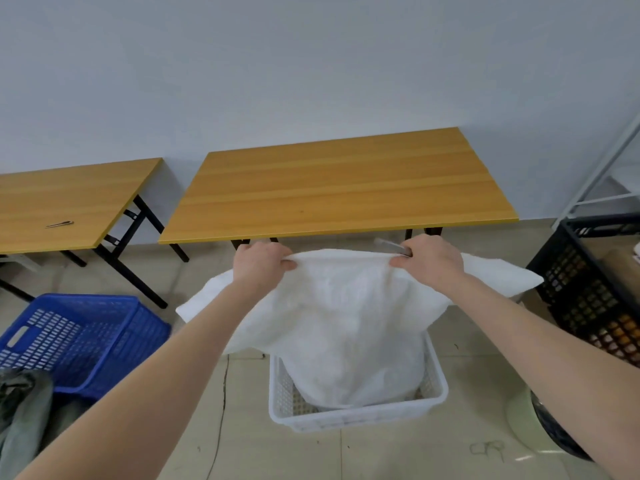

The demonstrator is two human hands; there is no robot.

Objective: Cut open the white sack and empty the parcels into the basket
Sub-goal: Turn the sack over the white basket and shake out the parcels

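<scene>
sack: we've got the white sack (332,317) upended, mouth down in the white basket (356,415)
left hand (261,263): clenched on the sack's top edge
right hand (427,263): gripping the same edge, plus some thin metal tool we can't make out
left to do: looks like shake-out; no parcels visible yet

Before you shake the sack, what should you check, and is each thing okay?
1. Left hand grips the white sack: ok.
2. Right hand grips the sack's top edge: ok, though it also holds a slim metal tool, so mind it.
3. Sack's lower end sits inside the white basket: ok.
4. Sack is cut open at the bottom: cannot tell, hidden.
5. Parcels are dropping out: cannot tell.
6. Blue basket stands clear to the side: ok.
</scene>
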